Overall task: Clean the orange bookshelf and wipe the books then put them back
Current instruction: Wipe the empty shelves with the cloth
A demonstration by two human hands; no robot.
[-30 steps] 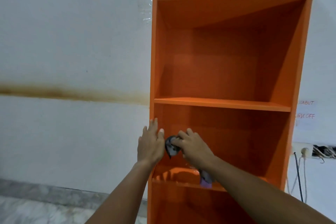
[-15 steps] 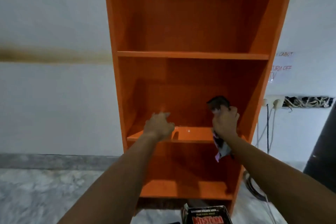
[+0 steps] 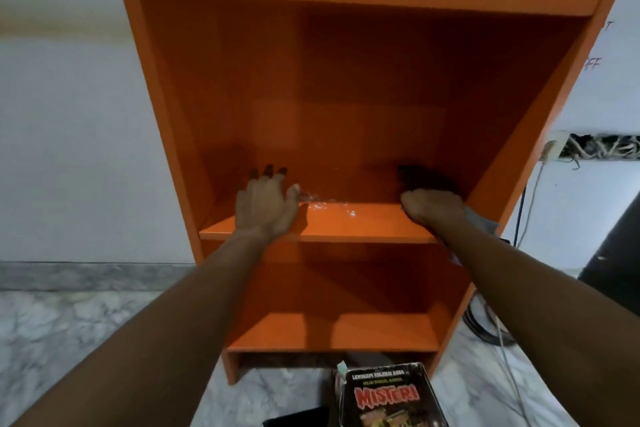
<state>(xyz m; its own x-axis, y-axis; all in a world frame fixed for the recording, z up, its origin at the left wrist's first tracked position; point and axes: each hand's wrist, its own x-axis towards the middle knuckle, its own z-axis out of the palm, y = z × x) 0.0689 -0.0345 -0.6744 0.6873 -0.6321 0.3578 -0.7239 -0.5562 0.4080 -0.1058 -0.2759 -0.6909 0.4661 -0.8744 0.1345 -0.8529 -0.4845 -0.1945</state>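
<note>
Two hands are now down on the same board of the orange bookshelf, where half a second ago only one was. The left hand, which was loosely curled at the near edge, now lies flat on the left of the board with its fingers spread and reaching toward the back. Just to its right, pale specks sit on the board; whether they are dust, moisture or glare cannot be told. On the floor near the base lies a book, cut off by the bottom of the frame, so the books look to be out and waiting. The right hand held the cloth raised off the board a moment ago; it has dropped into the far right corner and bunches the cloth against the board. This suggests a wiping pass across this board is starting, with the specks in its path. The right fingers are turned away and hidden, so the grip is judged from the closed knuckles. The cloth's dark end blends into the shadow. At far right, a wall socket and tangled cables are partly hidden behind the shelf's side.
</note>
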